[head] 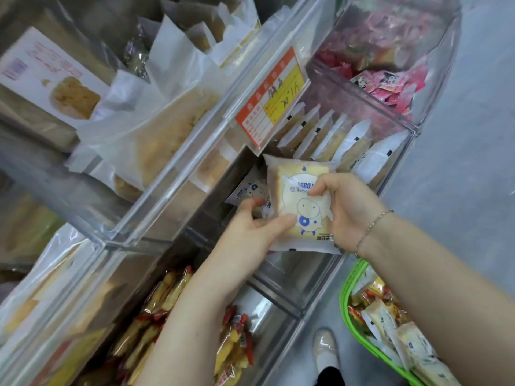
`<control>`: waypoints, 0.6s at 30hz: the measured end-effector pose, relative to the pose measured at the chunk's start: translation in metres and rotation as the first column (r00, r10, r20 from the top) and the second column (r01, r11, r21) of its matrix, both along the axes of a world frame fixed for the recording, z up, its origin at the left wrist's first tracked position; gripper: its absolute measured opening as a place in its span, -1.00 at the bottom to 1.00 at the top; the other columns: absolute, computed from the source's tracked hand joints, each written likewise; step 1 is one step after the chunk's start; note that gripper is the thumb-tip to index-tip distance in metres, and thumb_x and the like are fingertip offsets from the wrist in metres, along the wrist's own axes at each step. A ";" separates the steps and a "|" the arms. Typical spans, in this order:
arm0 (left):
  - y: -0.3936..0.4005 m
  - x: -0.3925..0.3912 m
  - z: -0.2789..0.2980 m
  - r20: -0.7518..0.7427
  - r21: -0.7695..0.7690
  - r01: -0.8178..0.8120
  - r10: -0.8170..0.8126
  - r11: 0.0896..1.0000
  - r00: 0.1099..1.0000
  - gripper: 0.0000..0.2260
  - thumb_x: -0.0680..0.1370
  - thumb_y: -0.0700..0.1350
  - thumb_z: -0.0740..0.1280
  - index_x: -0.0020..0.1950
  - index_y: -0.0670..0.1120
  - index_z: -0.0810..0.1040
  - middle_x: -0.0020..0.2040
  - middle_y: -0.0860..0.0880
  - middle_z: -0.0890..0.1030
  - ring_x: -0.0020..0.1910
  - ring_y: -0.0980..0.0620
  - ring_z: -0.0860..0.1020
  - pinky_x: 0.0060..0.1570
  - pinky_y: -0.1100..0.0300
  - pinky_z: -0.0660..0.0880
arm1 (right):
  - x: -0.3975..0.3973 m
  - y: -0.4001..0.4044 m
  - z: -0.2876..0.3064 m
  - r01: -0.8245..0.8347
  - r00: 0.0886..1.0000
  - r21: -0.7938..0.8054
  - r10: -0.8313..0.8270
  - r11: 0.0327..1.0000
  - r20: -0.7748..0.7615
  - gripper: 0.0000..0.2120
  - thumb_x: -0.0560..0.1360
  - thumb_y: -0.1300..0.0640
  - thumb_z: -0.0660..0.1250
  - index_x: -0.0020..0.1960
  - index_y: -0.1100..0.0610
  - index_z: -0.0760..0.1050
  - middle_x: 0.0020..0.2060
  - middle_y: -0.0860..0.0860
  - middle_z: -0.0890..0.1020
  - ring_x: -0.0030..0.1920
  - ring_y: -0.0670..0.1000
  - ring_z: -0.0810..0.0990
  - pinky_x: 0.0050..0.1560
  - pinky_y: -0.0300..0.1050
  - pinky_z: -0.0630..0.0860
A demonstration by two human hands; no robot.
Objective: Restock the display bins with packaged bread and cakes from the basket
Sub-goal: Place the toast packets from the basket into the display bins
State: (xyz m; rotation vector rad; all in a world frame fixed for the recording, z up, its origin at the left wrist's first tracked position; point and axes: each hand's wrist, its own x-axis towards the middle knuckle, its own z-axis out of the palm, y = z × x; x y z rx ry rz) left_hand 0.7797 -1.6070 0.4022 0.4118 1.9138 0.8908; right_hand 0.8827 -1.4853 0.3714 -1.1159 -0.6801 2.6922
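Observation:
Both hands hold one packaged toast slice [299, 196], a clear packet with a blue cartoon print, above the clear display bin [401, 151]. My left hand [250, 232] pinches its lower left edge, thumb on the front. My right hand [348, 207] grips its right side, fingers curled over the top face. Behind it, a row of the same toast packets [342, 140] stands upright in the bin. Another such packet [250, 190] lies just left of the held one. The green basket [345, 291] at lower right holds more toast packets [390, 324].
A red and yellow price tag [271, 98] hangs on the bin rail above. Pink snack packets [390, 84] fill the upper right bin. Yellow and red wrapped cakes [156, 310] lie in the lower bin. White-bagged breads [172, 112] fill the left bins. A shoe [324, 349] stands on the grey floor.

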 end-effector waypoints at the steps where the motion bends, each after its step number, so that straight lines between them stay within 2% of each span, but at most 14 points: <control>1: 0.002 -0.001 -0.001 -0.044 -0.038 0.036 -0.037 0.999 0.998 -0.47 0.47 -0.02 0.44 0.36 -0.01 0.30 0.03 -0.05 0.68 -0.04 -0.01 0.66 0.09 -0.04 0.56 | -0.003 -0.004 0.000 -0.007 1.000 0.001 0.007 1.000 0.024 -0.69 0.36 0.31 0.13 0.02 0.25 0.56 -0.12 0.21 0.63 -0.18 0.18 0.62 -0.08 0.03 0.57; 3: 0.004 -0.004 -0.003 -0.244 -0.121 0.102 -0.129 0.987 0.961 -0.62 0.50 -0.06 0.35 0.29 0.01 0.38 0.04 -0.01 0.63 -0.08 0.03 0.62 -0.06 0.04 0.58 | -0.009 -0.012 0.001 -0.030 0.989 0.098 0.015 0.995 0.147 -0.65 0.37 0.32 0.20 0.13 0.29 0.52 -0.04 0.23 0.64 -0.08 0.20 0.62 0.02 0.07 0.56; 4: 0.005 -0.006 -0.004 -0.365 -0.176 0.148 -0.204 0.973 0.908 -0.69 0.51 -0.05 0.31 0.24 0.03 0.41 -0.01 0.03 0.60 -0.14 0.07 0.58 -0.21 0.13 0.53 | -0.011 -0.014 0.000 -0.063 0.968 0.230 0.003 0.971 0.251 -0.59 0.37 0.33 0.26 0.22 0.27 0.47 0.04 0.21 0.61 0.00 0.17 0.60 0.08 0.07 0.55; 5: 0.007 -0.008 -0.005 -0.474 -0.246 0.202 -0.300 0.948 0.828 -0.72 0.51 -0.02 0.28 0.21 0.06 0.42 -0.09 0.08 0.56 -0.21 0.11 0.53 -0.33 0.20 0.44 | -0.011 -0.014 -0.002 -0.138 0.927 0.411 -0.029 0.901 0.374 -0.47 0.36 0.33 0.32 0.33 0.21 0.37 0.15 0.15 0.54 0.11 0.13 0.54 0.16 0.04 0.50; 6: 0.009 -0.009 -0.004 -0.557 -0.321 0.242 -0.389 0.916 0.734 -0.74 0.51 0.01 0.27 0.19 0.11 0.42 -0.16 0.14 0.50 -0.26 0.16 0.48 -0.38 0.24 0.36 | -0.010 -0.014 -0.003 -0.222 0.886 0.581 -0.087 0.783 0.456 -0.34 0.37 0.32 0.36 0.43 0.13 0.24 0.23 0.08 0.43 0.19 0.07 0.46 0.21 -0.02 0.44; 8: 0.012 -0.011 -0.004 -0.618 -0.433 0.283 -0.510 0.856 0.598 -0.73 0.51 0.06 0.27 0.21 0.21 0.44 -0.17 0.19 0.44 -0.27 0.17 0.46 -0.33 0.23 0.39 | -0.007 -0.017 -0.003 -0.364 0.868 0.751 -0.092 0.551 0.488 -0.25 0.41 0.26 0.39 0.47 0.01 0.10 0.24 -0.01 0.31 0.17 -0.02 0.37 0.14 -0.15 0.39; 9: 0.013 -0.012 -0.005 -0.613 -0.449 0.310 -0.541 0.838 0.575 -0.72 0.50 0.07 0.27 0.21 0.25 0.45 -0.14 0.20 0.47 -0.24 0.16 0.49 -0.28 0.21 0.45 | -0.007 -0.019 -0.004 -0.433 0.859 0.748 -0.021 0.504 0.512 -0.28 0.41 0.25 0.37 0.45 -0.01 0.10 0.21 0.00 0.33 0.12 -0.01 0.39 0.06 -0.15 0.41; 10: 0.015 -0.012 -0.007 -0.604 -0.439 0.345 -0.556 0.830 0.571 -0.72 0.50 0.08 0.28 0.21 0.28 0.46 -0.10 0.20 0.53 -0.20 0.16 0.52 -0.24 0.21 0.49 | -0.008 -0.021 -0.006 -0.502 0.834 0.707 0.063 0.499 0.548 -0.31 0.42 0.24 0.35 0.44 -0.01 0.11 0.18 0.03 0.38 0.07 0.02 0.42 -0.02 -0.14 0.42; 12: 0.018 -0.011 -0.014 -0.573 -0.369 0.360 -0.515 0.857 0.637 -0.65 0.51 0.07 0.32 0.28 0.28 0.41 0.05 0.17 0.59 -0.09 0.19 0.56 -0.16 0.25 0.50 | -0.015 -0.024 -0.015 -0.548 0.789 0.591 0.131 0.592 0.601 -0.35 0.45 0.26 0.32 0.43 0.06 0.08 0.10 0.12 0.46 0.01 0.08 0.47 -0.11 -0.12 0.41; 14: 0.024 -0.012 -0.019 -0.509 -0.286 0.198 -0.324 0.937 0.797 -0.49 0.51 0.08 0.37 0.41 0.23 0.27 0.20 0.14 0.52 0.04 0.11 0.52 -0.16 0.24 0.47 | -0.025 -0.021 -0.028 -0.399 0.789 0.428 0.066 0.811 0.610 -0.46 0.48 0.28 0.31 0.39 0.15 0.19 0.06 0.19 0.51 -0.02 0.13 0.52 -0.07 -0.02 0.48; 15: 0.028 -0.014 -0.021 -0.482 -0.264 0.082 -0.205 0.961 0.851 -0.44 0.51 0.08 0.37 0.45 0.20 0.21 0.27 0.11 0.47 0.10 0.05 0.51 -0.15 0.19 0.49 | -0.028 -0.021 -0.034 -0.282 0.796 0.278 0.062 0.918 0.602 -0.56 0.48 0.30 0.31 0.31 0.20 0.28 0.02 0.22 0.54 -0.06 0.16 0.55 -0.04 0.04 0.53; 16: 0.031 -0.017 -0.025 -0.468 -0.259 -0.008 -0.118 0.966 0.876 -0.41 0.53 0.08 0.35 0.48 0.15 0.15 0.35 0.07 0.42 0.19 0.00 0.49 -0.07 0.13 0.50 | -0.033 -0.023 -0.041 -0.194 0.808 0.118 0.090 0.974 0.583 -0.69 0.49 0.31 0.29 0.21 0.24 0.35 -0.07 0.25 0.56 -0.13 0.19 0.57 -0.03 0.10 0.54; 17: 0.035 -0.021 -0.029 -0.457 -0.274 -0.056 -0.078 0.960 0.886 -0.38 0.55 0.08 0.31 0.52 0.10 0.08 0.43 0.01 0.35 0.29 -0.05 0.44 0.06 0.07 0.48 | -0.036 -0.025 -0.047 -0.139 0.815 0.010 0.109 0.990 0.569 -0.82 0.51 0.31 0.27 0.11 0.25 0.38 -0.16 0.25 0.53 -0.21 0.18 0.55 -0.03 0.13 0.54; 18: 0.038 -0.024 -0.033 -0.444 -0.311 -0.061 -0.089 0.949 0.892 -0.36 0.57 0.06 0.26 0.55 0.04 0.01 0.50 -0.04 0.26 0.38 -0.08 0.37 0.20 0.04 0.42 | -0.041 -0.028 -0.054 -0.089 0.815 -0.045 0.098 0.995 0.570 -0.88 0.53 0.32 0.23 0.06 0.25 0.37 -0.19 0.25 0.51 -0.24 0.19 0.54 0.00 0.15 0.53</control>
